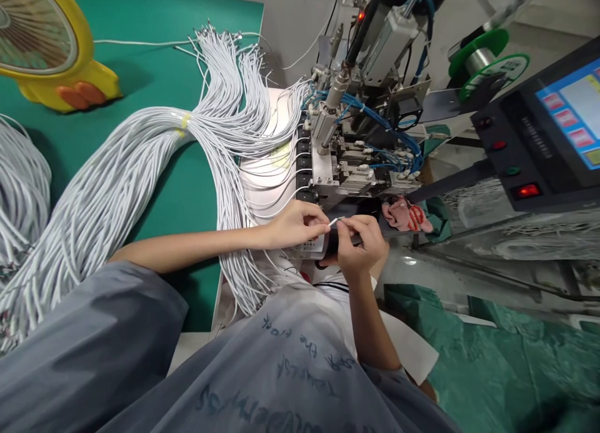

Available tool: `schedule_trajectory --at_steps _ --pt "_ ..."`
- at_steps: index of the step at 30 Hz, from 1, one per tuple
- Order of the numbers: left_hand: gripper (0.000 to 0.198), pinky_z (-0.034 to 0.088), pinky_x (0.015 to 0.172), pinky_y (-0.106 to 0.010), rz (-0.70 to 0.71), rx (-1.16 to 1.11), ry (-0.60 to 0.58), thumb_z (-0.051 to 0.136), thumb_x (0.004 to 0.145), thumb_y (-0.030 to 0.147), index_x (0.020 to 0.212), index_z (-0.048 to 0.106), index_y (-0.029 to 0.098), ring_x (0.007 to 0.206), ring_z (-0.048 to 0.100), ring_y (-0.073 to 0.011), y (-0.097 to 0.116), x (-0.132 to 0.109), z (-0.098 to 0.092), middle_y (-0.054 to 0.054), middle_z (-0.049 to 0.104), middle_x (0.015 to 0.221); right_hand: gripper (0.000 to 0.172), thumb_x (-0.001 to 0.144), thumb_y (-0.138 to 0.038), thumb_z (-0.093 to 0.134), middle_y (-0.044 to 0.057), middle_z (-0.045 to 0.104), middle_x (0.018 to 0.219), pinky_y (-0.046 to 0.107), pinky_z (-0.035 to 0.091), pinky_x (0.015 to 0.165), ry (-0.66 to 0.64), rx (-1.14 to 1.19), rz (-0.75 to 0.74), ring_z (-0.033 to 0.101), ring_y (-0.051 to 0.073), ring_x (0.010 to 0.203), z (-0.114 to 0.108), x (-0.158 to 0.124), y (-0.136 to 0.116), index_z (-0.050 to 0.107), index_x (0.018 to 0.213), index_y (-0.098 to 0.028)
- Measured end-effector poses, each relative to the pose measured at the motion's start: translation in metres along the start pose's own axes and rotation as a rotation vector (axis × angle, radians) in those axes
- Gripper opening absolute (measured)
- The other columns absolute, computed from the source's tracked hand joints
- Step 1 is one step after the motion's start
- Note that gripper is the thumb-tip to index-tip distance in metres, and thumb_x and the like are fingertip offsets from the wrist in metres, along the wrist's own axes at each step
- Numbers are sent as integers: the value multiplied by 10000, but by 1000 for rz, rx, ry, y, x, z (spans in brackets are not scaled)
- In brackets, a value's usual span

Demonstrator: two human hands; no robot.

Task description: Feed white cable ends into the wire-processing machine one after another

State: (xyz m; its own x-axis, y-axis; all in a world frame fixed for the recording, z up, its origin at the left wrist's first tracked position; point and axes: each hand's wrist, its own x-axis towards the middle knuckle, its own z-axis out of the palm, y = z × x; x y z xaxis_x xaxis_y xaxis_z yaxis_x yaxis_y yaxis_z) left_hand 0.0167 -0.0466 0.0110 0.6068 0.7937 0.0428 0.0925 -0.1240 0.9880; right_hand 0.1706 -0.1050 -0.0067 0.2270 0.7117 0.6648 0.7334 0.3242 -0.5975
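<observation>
Between thumb and fingers, my left hand (300, 223) pinches a white cable (333, 222) close to its end. My right hand (362, 242) is closed at the cable's tip, with thumb and forefinger pressed together on the thin wire ends. Both hands are in front of a metal machine (328, 152) with pneumatic cylinders and blue air tubes. Several white cables run into a row of black slots (304, 164) along its left side. Left of it, a large bundle of white cables (140, 139) lies on the green table mat (154, 39), tied with a yellow band (184, 124).
A yellow toy-shaped fan (89, 52) stands at the upper left. A solder wire spool (482, 61) and a control panel (539, 127) with a lit screen are on the right. A pink cloth (404, 214) lies beside the machine. Green sheeting (506, 358) covers the lower right.
</observation>
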Motion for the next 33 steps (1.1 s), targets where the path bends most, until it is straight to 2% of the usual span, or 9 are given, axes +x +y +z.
schedule_trajectory --at_steps 6,11,15,19,22,29,33 --pt "165 395 486 -165 85 38 33 612 783 250 718 664 108 532 514 -57 -2 -2 2 -1 568 636 49 772 -173 627 52 657 792 321 513 613 6 85 76 623 173 729 4 -1 -2 644 736 -201" --pt "129 392 494 -167 164 78 150 620 776 223 726 675 117 553 491 -60 -4 -5 6 5 548 622 56 797 -213 611 48 638 768 336 537 644 145 153 200 625 171 731 19 -11 -10 643 751 -208" --pt "128 401 520 -180 288 135 181 601 802 210 737 670 124 570 487 -68 -8 -6 7 2 542 622 68 804 -237 599 47 605 757 333 529 639 224 264 325 610 170 719 28 -16 -22 617 753 -196" --pt "144 417 565 -201 506 284 156 561 850 205 807 671 123 613 510 -85 -14 -4 2 -31 579 675 91 805 -230 590 28 566 746 303 494 604 102 478 469 570 141 660 21 -8 -24 583 731 -179" --pt "147 421 578 -201 607 339 125 539 868 188 863 666 114 645 523 -95 -16 -1 -2 -48 586 706 74 780 -201 617 20 560 759 281 470 587 37 526 427 551 126 649 13 1 -19 590 717 -174" --pt "182 447 611 -210 559 317 59 508 897 234 839 643 127 664 548 -102 -16 2 -2 -58 605 725 90 805 -211 572 21 546 760 271 446 560 -79 528 370 547 133 660 7 5 -16 570 719 -186" --pt "233 456 648 -220 516 512 -53 439 930 240 926 640 123 719 559 -112 -22 10 -14 -73 597 798 84 815 -232 551 29 550 782 257 420 543 -198 400 345 534 130 660 11 10 0 570 746 -187"
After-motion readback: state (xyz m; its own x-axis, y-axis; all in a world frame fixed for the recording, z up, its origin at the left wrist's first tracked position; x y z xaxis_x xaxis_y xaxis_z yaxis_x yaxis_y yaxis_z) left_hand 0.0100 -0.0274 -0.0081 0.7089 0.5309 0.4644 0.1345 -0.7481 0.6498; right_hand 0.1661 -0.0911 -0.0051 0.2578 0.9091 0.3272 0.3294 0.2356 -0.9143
